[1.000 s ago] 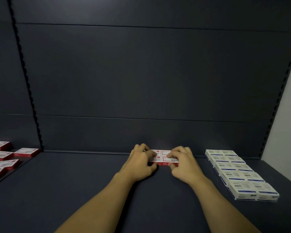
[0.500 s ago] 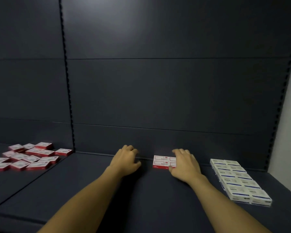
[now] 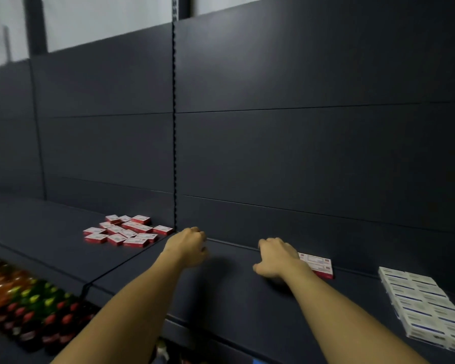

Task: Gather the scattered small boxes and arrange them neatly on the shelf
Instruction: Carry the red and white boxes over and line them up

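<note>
Hidden or unclear: the left part of the placed red boxes (image 3: 317, 264) is covered by the right hand (image 3: 275, 258); how many boxes sit there cannot be told, and their print is too blurred to read.
Cut off: the white boxes (image 3: 426, 306) run out of view at the right and lower edges; the bottles (image 3: 29, 306) at lower left are smeared by blur and only caps and colours show.
Left hand (image 3: 188, 245): fingers loosely curled, holding nothing, above the dark shelf (image 3: 234, 298), near the back panel; whether it touches the shelf cannot be told.
Right hand: fingers relaxed and bent downward, gripping nothing, over the shelf; its far side overlaps the placed red boxes, and contact with them cannot be judged.
Placed red boxes: flat on the shelf against the back panel, just right of the right hand.
Scattered red boxes (image 3: 128, 231): a loose, uneven heap on the neighbouring shelf section, left of the left hand and past the slotted upright (image 3: 174, 127), apart from both hands.
White boxes: neat rows lying flat, well to the right of the right hand.
Bottles: below and left of the left forearm, on a lower level.
</note>
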Demonstrator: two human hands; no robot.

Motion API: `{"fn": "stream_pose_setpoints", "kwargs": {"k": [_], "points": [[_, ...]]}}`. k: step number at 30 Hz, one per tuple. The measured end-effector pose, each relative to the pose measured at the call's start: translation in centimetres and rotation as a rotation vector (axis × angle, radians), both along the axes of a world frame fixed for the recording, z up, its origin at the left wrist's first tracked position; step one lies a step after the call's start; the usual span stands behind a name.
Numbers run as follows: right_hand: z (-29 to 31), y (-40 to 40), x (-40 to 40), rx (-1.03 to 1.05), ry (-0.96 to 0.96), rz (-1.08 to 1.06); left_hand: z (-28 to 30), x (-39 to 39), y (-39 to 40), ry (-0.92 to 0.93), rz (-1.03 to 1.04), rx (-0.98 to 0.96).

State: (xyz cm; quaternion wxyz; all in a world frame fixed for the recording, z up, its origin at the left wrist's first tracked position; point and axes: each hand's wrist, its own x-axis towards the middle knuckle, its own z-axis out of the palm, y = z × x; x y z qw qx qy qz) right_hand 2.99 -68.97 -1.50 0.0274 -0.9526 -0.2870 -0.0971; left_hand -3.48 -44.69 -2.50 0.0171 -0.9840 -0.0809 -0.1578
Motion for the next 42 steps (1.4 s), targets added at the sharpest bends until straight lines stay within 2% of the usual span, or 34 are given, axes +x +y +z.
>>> {"fn": "stream_pose_setpoints", "kwargs": {"k": [11, 25, 38, 42], "points": [[1.2, 8.9, -4.4, 0.004, 0.015, 0.076, 1.3, -5.6, 6.6, 0.036, 0.076, 0.026], [0.4, 20.0, -8.9, 0.023, 0.022, 0.040, 0.8, -10.4, 18.3, 0.055, 0.116, 0.028], [0.1, 27.7, -9.9, 0.016, 0.034, 0.025, -0.5, -11.3, 27.2, 0.066, 0.085, 0.007], [0.5, 30.2, -8.7, -0.004, 0.016, 0.035, -0.1, -10.6, 30.1, 0.017, 0.113, -0.027]]}}
